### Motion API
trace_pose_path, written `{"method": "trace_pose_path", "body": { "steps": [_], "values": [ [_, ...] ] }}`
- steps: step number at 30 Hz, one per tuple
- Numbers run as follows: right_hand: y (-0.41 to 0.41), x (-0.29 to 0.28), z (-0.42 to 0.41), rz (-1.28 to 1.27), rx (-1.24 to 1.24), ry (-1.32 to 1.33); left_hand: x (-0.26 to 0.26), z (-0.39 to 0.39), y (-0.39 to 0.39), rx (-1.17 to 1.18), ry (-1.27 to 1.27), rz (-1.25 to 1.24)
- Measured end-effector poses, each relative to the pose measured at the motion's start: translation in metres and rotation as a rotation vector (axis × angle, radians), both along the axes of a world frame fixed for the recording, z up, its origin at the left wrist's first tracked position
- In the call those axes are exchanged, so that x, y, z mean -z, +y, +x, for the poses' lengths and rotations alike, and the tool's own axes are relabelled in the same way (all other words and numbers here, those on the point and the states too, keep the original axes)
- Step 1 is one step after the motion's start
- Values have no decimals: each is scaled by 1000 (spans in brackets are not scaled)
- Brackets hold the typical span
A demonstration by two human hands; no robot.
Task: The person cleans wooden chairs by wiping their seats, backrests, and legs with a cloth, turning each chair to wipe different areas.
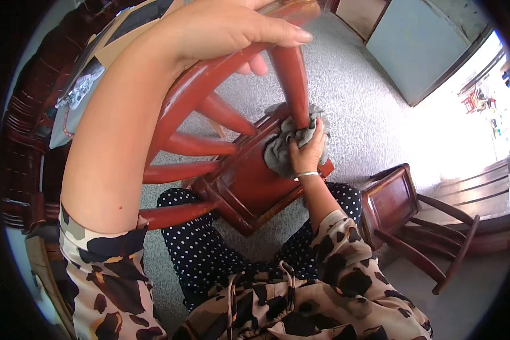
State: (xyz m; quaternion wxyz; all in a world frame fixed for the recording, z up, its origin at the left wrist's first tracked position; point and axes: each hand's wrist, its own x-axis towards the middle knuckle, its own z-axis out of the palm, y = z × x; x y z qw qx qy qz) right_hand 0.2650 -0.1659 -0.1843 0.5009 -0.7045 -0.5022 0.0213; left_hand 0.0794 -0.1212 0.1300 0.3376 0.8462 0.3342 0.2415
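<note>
A red-brown wooden chair [255, 182] stands tilted in front of me, its seat between my knees. My left hand [238, 32] grips the curved top rail [204, 80] near its end, thumb over the wood and some fingertips showing beneath. Several tapered spindles run from the rail to the seat edge. My right hand [310, 148], with a bangle at the wrist, holds a crumpled grey cloth [280, 151] around the foot of the spindle [291, 80] farthest to the right. Part of the cloth lies on the seat, and it hides the joint there.
A second, darker wooden chair [391, 197] lies at the right, beside a slatted wooden surface [476, 187]. Dark carved furniture [29, 119] and a cardboard box [131, 25] are at the left. A pale panel [416, 46] stands at the upper right, near a bright opening. The floor is speckled grey.
</note>
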Motion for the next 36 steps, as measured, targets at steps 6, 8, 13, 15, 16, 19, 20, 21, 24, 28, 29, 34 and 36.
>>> {"method": "trace_pose_path", "body": {
  "steps": [6, 8, 13, 15, 16, 19, 20, 21, 24, 28, 29, 34, 36],
  "values": [
    [7, -52, 39, 184, -274, 659, 6, 21, 4, 60, -62, -67],
    [-1, -107, 36, 282, -421, 900, 1, 28, 3, 6, -62, -120],
    [-31, -263, -14, 730, -735, 695, -2, 30, 15, -40, -253, -554],
    [-35, -293, -17, 689, -653, 352, 16, 55, 27, -170, -378, -477],
    [-25, -290, -22, 680, -551, 102, 20, 54, 19, -10, -559, -465],
    [5, -287, -38, 880, -378, -479, 11, 17, 38, 327, -398, -123],
    [8, -283, -31, 896, -369, -464, 15, 18, 43, 258, -504, -219],
    [11, -286, -36, 935, -376, -411, 10, 8, 39, 154, -580, -304],
    [25, -293, -22, 929, -349, -326, 20, 36, 33, 76, -755, -566],
    [42, -305, 9, 899, -174, 55, 5, 44, 15, 155, -698, -702],
    [41, -300, 19, 905, -160, 32, 3, 46, 14, 210, -558, -696],
    [41, -230, 3, 854, -299, 308, -1, 24, 4, 166, -389, -685],
    [22, -212, -10, 781, -507, 667, -4, 16, -3, 98, -351, -603]
  ]
}}
